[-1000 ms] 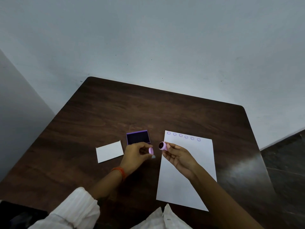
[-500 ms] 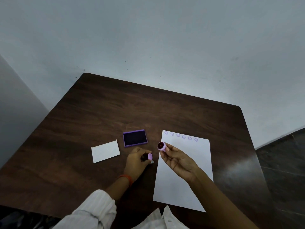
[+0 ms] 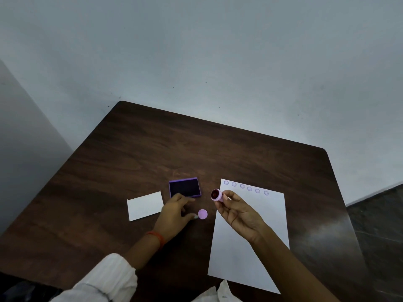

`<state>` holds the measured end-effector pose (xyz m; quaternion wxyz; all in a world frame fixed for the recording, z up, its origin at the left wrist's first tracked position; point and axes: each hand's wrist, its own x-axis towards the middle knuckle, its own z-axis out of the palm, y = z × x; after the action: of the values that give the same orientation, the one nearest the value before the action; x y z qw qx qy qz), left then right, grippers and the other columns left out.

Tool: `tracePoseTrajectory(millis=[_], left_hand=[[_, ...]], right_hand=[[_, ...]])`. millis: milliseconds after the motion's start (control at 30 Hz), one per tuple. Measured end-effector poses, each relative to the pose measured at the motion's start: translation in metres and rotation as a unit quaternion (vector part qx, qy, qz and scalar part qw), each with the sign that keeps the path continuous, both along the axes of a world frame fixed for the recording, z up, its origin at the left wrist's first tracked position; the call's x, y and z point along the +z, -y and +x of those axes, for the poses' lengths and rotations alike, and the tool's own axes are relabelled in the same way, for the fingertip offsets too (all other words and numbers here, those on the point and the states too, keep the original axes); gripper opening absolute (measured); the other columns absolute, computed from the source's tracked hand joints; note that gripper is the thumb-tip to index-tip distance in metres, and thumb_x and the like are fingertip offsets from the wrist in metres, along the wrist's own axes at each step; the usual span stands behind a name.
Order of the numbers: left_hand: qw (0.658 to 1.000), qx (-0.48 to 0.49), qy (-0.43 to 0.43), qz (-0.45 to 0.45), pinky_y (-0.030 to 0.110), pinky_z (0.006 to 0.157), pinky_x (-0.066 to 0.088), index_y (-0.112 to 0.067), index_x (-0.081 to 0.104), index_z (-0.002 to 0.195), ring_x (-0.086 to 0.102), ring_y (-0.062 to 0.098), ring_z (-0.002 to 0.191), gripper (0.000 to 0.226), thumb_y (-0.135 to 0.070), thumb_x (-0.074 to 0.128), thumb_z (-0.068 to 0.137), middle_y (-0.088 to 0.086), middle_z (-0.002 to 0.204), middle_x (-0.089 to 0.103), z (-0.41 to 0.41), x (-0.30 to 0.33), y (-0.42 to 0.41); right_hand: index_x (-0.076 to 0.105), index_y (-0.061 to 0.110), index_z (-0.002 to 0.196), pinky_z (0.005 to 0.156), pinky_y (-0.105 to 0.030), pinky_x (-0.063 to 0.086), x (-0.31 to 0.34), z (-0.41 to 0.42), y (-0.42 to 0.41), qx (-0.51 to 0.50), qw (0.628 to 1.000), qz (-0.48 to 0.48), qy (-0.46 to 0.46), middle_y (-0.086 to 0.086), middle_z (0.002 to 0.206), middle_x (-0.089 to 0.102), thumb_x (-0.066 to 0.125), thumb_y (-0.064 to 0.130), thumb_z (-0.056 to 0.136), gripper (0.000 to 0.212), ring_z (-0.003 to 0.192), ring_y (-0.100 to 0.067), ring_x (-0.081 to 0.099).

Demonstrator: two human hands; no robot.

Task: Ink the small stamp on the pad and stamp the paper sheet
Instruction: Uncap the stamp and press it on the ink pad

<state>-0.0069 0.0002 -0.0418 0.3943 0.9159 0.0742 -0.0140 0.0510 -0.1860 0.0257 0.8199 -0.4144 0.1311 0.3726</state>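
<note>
Right hand [image 3: 238, 211] fingers clamp small stamp [image 3: 216, 195] right of ink pad [image 3: 185, 188]; left hand [image 3: 174, 212] fingers apart, thumb touching lilac cap [image 3: 202, 214] below pad.

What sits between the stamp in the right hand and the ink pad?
Nothing visible. The small stamp, held in the right hand, has bare table between it and the open ink pad. The left hand overlaps the pad's near edge; the pink cap lies nearer, off that line.

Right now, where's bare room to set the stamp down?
Bare table beyond the ink pad; also right of the paper sheet. Crowded between white card, cap and both hands.
</note>
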Motion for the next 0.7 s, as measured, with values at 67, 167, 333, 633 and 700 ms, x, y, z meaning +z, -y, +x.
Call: tracePoseTrajectory(millis=[67, 167, 333, 633, 700], left_hand=[[0.999, 0.015, 0.026, 0.016, 0.017, 0.079, 0.046, -0.025, 0.057, 0.117, 0.052, 0.004, 0.08, 0.048, -0.029, 0.074, 0.073, -0.003, 0.111, 0.056, 0.002, 0.007, -0.016], [0.997, 0.034, 0.047, 0.048, 0.02, 0.089, 0.038, -0.025, 0.055, 0.119, 0.05, 0.009, 0.101, 0.049, -0.03, 0.073, 0.073, -0.002, 0.117, 0.054, 0.006, 0.013, -0.04], [0.993, 0.071, 0.055, 0.078, 0.031, 0.097, 0.04, -0.023, 0.052, 0.124, 0.041, 0.019, 0.116, 0.056, -0.032, 0.073, 0.072, 0.004, 0.126, 0.049, 0.015, 0.014, -0.064], [0.994, 0.013, -0.053, 0.092, 0.038, 0.11, 0.027, -0.023, 0.03, 0.139, 0.028, 0.02, 0.133, 0.082, -0.048, 0.069, 0.071, 0.002, 0.146, 0.035, 0.023, -0.001, -0.069], [0.994, 0.012, -0.054, 0.097, 0.036, 0.109, 0.027, -0.023, 0.03, 0.139, 0.029, 0.019, 0.132, 0.081, -0.049, 0.068, 0.072, 0.002, 0.145, 0.036, 0.023, -0.003, -0.07]], right_hand=[[0.074, 0.008, 0.073, 0.063, -0.025, 0.059, -0.002, 0.003, -0.004, 0.003, 1.0, -0.014, 0.007, -0.01, 0.085, 0.077, 0.064, 0.0, 0.067, 0.014, 0.084, -0.021, 0.073], [0.075, 0.011, 0.081, 0.062, -0.025, 0.059, -0.005, 0.007, -0.011, -0.001, 1.0, -0.028, -0.001, -0.01, 0.09, 0.077, 0.063, 0.0, 0.073, 0.018, 0.087, -0.021, 0.072], [0.075, 0.016, 0.085, 0.062, -0.021, 0.058, -0.01, 0.012, -0.023, 0.024, 0.997, -0.068, 0.009, -0.004, 0.09, 0.077, 0.066, 0.005, 0.071, 0.021, 0.083, -0.014, 0.072], [0.072, 0.009, 0.084, 0.065, -0.022, 0.059, -0.014, 0.029, -0.051, 0.026, 0.996, -0.084, 0.024, -0.008, 0.089, 0.077, 0.059, -0.004, 0.078, 0.02, 0.084, -0.018, 0.072], [0.073, 0.009, 0.079, 0.064, -0.022, 0.059, -0.014, 0.031, -0.058, 0.02, 0.997, -0.078, 0.014, -0.009, 0.085, 0.077, 0.059, -0.003, 0.076, 0.018, 0.08, -0.017, 0.073]])
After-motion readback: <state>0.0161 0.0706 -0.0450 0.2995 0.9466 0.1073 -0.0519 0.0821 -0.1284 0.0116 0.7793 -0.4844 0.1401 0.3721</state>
